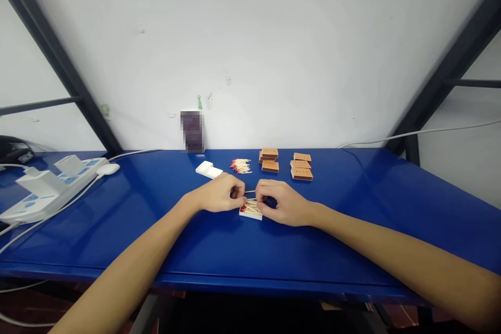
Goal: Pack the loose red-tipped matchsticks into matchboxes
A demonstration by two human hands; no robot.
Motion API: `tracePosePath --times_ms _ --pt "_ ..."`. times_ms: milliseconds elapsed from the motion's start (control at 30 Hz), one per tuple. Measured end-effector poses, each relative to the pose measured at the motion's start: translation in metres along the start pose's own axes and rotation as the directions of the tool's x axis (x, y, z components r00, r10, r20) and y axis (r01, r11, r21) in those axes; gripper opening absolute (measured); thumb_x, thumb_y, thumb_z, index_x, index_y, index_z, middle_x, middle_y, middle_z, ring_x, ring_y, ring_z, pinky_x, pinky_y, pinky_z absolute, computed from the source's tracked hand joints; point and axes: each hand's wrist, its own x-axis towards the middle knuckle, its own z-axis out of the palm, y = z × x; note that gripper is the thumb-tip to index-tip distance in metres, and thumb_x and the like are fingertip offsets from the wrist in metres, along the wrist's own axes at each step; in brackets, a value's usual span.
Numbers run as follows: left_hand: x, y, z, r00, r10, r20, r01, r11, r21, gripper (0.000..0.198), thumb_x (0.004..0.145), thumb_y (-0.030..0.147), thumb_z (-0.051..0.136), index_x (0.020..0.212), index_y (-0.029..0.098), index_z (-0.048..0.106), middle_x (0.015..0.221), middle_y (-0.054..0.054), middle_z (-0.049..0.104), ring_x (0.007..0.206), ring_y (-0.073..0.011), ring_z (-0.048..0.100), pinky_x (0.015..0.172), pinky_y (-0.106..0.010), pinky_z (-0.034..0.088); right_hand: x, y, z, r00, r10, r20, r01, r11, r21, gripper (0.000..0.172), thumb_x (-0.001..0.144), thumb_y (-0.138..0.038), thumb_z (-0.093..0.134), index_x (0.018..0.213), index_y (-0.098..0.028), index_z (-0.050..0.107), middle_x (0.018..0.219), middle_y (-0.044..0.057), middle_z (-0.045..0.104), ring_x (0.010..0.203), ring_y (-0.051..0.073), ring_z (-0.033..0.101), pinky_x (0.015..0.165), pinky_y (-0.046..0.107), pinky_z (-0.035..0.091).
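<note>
On the blue table (352, 229) a small white tray of red-tipped matches (250, 210) lies between my hands. My left hand (219, 193) is curled at the tray's left end, fingertips pinched on matches. My right hand (282, 201) is curled at the right end, and a single match (250, 191) spans between the two hands' fingertips above the tray. Behind them lie a loose pile of matches (240, 166), an empty white box tray (209, 169) and two groups of orange-brown matchboxes (269, 159) (301, 166).
A white power strip with plugged adapters (43, 188) and its cables sit at the far left. A dark blurred object (192, 131) stands against the white wall. Black slanted frame bars rise at both sides, and a white cable (430, 130) runs behind at the right.
</note>
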Motion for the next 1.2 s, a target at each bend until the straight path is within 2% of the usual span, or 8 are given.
tracePosePath --times_ms 200,500,700,1067,1200 --pt "0.002 -0.003 -0.001 0.997 0.079 -0.009 -0.078 0.995 0.061 0.017 0.077 0.008 0.051 0.062 0.013 0.058 0.067 0.002 0.055 0.057 -0.0069 0.047 0.056 -0.021 0.035 0.0 -0.001 -0.001 1.0 0.0 -0.004 0.0 1.0 0.007 0.015 0.08 -0.008 0.051 0.072 -0.02 0.048 0.078 0.001 0.056 0.068 0.014 0.049 0.065 0.028 0.04" --pt "0.0 0.005 -0.001 0.999 0.051 -0.002 -0.051 0.998 0.02 0.012 0.071 0.008 0.056 0.062 0.013 0.062 0.066 0.002 0.059 0.056 -0.0075 0.05 0.056 -0.021 0.038 0.0 -0.001 -0.001 1.0 0.019 -0.002 -0.019 0.999 -0.027 0.014 0.079 -0.008 0.052 0.073 -0.02 0.05 0.076 0.001 0.055 0.067 0.014 0.049 0.064 0.028 0.039" --pt "0.0 0.009 0.0 0.999 0.051 0.008 -0.051 0.999 0.007 0.009 0.072 0.012 0.059 0.065 0.014 0.063 0.068 0.001 0.059 0.058 -0.008 0.05 0.057 -0.021 0.039 0.0 -0.002 -0.001 1.0 0.023 0.014 -0.023 0.999 -0.028 0.013 0.08 -0.01 0.052 0.074 -0.02 0.051 0.077 0.001 0.056 0.067 0.014 0.048 0.062 0.027 0.039" --pt "0.0 0.01 0.005 0.998 0.061 0.031 -0.06 0.998 -0.03 0.013 0.074 0.015 0.061 0.062 0.015 0.058 0.064 0.003 0.054 0.056 -0.0071 0.045 0.054 -0.021 0.036 0.001 -0.003 -0.003 0.998 0.04 0.047 -0.041 0.999 0.009 0.007 0.083 -0.016 0.054 0.087 -0.02 0.052 0.081 0.0 0.056 0.071 0.015 0.048 0.067 0.029 0.04" --pt "0.003 0.002 0.006 0.997 0.065 -0.036 -0.065 0.998 0.0 0.015 0.079 0.016 0.056 0.064 0.015 0.055 0.061 0.004 0.049 0.055 -0.0076 0.042 0.055 -0.022 0.034 0.001 -0.006 -0.005 0.996 0.045 0.079 -0.044 0.999 -0.012 0.013 0.079 -0.014 0.057 0.089 -0.021 0.052 0.084 0.001 0.057 0.074 0.017 0.049 0.069 0.03 0.041"
